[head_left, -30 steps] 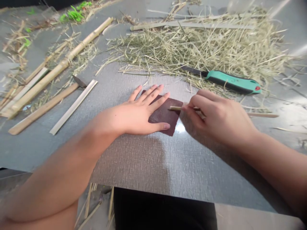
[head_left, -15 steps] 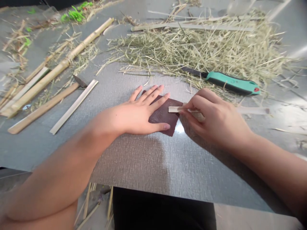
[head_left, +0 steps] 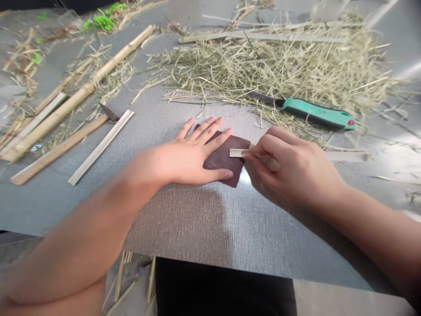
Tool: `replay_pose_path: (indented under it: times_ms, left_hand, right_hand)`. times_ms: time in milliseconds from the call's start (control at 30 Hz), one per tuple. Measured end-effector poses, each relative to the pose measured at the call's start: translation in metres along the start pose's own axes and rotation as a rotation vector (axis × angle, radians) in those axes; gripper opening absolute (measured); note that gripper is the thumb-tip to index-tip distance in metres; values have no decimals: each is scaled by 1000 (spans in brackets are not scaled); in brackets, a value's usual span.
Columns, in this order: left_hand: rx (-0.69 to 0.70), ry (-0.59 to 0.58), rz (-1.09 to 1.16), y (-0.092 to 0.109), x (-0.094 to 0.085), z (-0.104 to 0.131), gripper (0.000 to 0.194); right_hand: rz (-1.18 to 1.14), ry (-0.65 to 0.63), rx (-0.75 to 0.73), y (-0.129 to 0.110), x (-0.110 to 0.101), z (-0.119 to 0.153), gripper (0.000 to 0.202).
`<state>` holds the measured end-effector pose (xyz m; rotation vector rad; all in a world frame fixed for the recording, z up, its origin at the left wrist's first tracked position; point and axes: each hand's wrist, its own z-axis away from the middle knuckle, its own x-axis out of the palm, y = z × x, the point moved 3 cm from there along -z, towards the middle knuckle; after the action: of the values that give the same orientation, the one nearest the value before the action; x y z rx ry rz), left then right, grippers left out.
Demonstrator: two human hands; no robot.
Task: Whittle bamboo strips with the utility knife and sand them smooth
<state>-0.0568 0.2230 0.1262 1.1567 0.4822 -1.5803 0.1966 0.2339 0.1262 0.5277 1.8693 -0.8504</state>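
Observation:
My left hand (head_left: pixel 190 160) lies flat with fingers spread over a dark brown sheet of sandpaper (head_left: pixel 222 160), pressing it to the table. A pale, flat bamboo strip (head_left: pixel 236 152) is pinched between the thumb and fingers of my right hand (head_left: pixel 289 160). The strip's left end rests over the sandpaper, while its blurred far end sticks out to the right behind the hand. Part of its length is hidden by my fingers. Beyond my right hand lies a folding knife (head_left: pixel 319 114) with a teal and black handle, its dark blade on loose shavings.
A wide heap of bamboo shavings (head_left: pixel 272 66) covers the back of the grey table (head_left: pixel 184 219). To the left lie a long bamboo pole (head_left: pixel 88 87), a wooden-handled blade tool (head_left: pixel 62 149) and another split strip (head_left: pixel 101 147). Bright green bits (head_left: pixel 104 19) lie at the back left.
My right hand, with the bamboo strip, has shifted very slightly left and down over the sandpaper. My left hand stays in place.

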Motion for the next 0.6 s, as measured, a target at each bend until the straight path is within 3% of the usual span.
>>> replay_pose_path:
  times_ms: [133,300,433,600]
  left_hand:
    - [5,14,3,0,0,0,120]
    - [9,11,10,0,0,1,123]
    - [-6,4,0,1,-1,1,123]
    - [-21,-22,-9,1,-1,0,123]
  right_hand:
    - [20,21,47,2,0,1,21]
    - [7,-74,-13,-2,3,2,24]
    - [43,-5,38,0,0,1,24]
    - [37,-41,-7,-3,1,2,27]
